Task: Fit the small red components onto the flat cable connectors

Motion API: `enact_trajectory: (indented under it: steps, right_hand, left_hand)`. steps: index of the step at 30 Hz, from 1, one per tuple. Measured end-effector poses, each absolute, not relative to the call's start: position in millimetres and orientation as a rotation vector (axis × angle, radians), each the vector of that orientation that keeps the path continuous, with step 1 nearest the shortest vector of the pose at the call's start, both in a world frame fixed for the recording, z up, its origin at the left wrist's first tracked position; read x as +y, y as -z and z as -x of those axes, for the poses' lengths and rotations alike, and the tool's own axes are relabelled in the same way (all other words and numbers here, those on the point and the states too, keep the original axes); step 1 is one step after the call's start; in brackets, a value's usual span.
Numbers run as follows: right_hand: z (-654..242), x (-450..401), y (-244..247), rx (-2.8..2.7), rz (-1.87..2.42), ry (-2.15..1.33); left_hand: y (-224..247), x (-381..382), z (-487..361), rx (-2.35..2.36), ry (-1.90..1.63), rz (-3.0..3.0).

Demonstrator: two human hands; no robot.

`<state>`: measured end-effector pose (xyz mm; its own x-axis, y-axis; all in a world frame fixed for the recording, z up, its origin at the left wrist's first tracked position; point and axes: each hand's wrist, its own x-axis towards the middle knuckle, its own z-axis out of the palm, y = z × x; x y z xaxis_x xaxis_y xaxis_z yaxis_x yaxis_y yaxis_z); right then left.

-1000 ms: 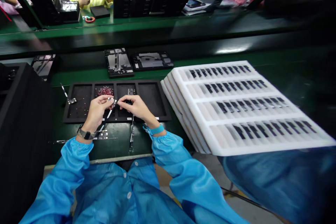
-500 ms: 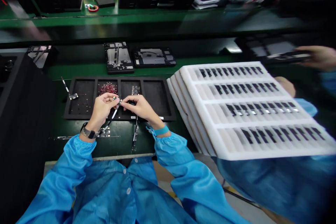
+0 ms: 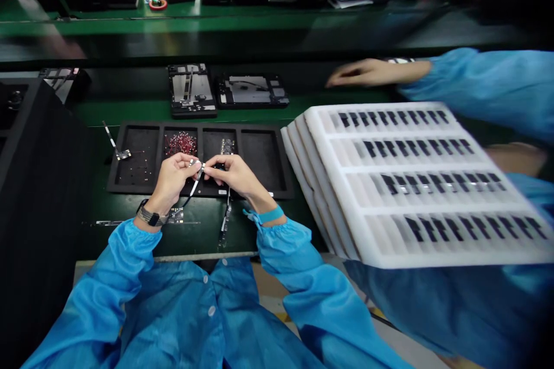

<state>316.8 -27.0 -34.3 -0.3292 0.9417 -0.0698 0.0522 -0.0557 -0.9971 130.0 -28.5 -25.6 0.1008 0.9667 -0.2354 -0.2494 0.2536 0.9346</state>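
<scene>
My left hand (image 3: 175, 179) pinches a small circuit board (image 3: 195, 163) with a ribbon cable (image 3: 196, 183) hanging from it. At the board's right end, the fingertips of my right hand (image 3: 234, 176) are closed together; any small part between them is too tiny to make out. Both hands are over the front of a black compartment tray (image 3: 113, 176). Inside it lie a heap of small red-wired parts (image 3: 179, 143), several boards (image 3: 227, 146) and a few loose wired pieces (image 3: 137, 167). Another board with a cable (image 3: 123, 154) rests on the tray's left rim.
White foam trays (image 3: 361, 207) with rows of black pieces are stacked at right. A co-worker's hand (image 3: 367, 73) reaches in behind them. Two open device housings (image 3: 193, 90) lie beyond my tray. A tall black box (image 3: 38, 184) stands at left. More boards (image 3: 176, 215) lie near the front edge.
The co-worker's hand has swung leftward and no longer shows the dark device it held. My hands keep nearly the same pinch on the board; the view has shifted slightly.
</scene>
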Motion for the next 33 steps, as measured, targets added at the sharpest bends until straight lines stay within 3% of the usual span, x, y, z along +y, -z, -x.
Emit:
enact_trajectory:
  steps: [16,26,33]
  right_hand:
    - [-314,-29,33,-1.364,1.062,-1.559]
    - [-302,-30,35,-1.492,1.218,-1.126]
    - [-322,-6,29,-1.573,1.305,-0.988]
  left_hand:
    - [23,-30,-128,1.07,-1.113,-0.9]
    - [6,-22,-99,1.058,-1.067,-0.942]
    - [-7,-3,-41,0.926,-1.372,-0.638]
